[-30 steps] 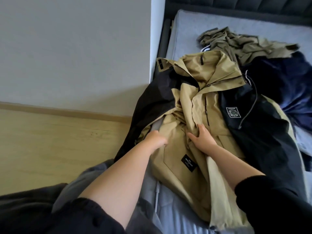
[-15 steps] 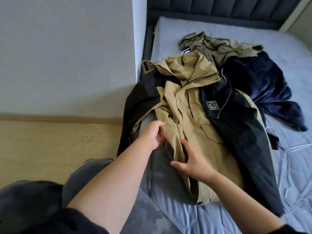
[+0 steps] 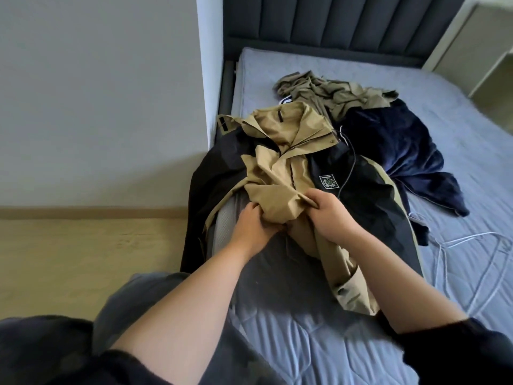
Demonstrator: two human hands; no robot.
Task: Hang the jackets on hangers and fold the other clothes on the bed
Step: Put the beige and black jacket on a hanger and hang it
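A tan and black jacket [image 3: 288, 151] lies at the left edge of the bed [image 3: 458, 223], collar toward the headboard, one black sleeve hanging over the side. My left hand [image 3: 254, 225] grips a bunched tan fold of it near the bed's edge. My right hand [image 3: 331, 215] holds the same tan front panel just to the right, lifted off the mattress. Behind it lie a crumpled olive garment [image 3: 333, 98] and a dark navy garment [image 3: 397, 151]. White wire hangers [image 3: 469, 262] lie on the mattress at the right.
A grey wall corner [image 3: 205, 79] stands close to the bed's left side, with wooden floor [image 3: 83, 259] below it. The dark padded headboard [image 3: 333, 26] closes the far end. A pale cabinet [image 3: 480, 43] stands at the far right.
Both hands have gathered the tan front panel and drawn it up toward the jacket's chest. My right hand moved from the lower hem up to beside my left. The camera tilted toward the headboard.
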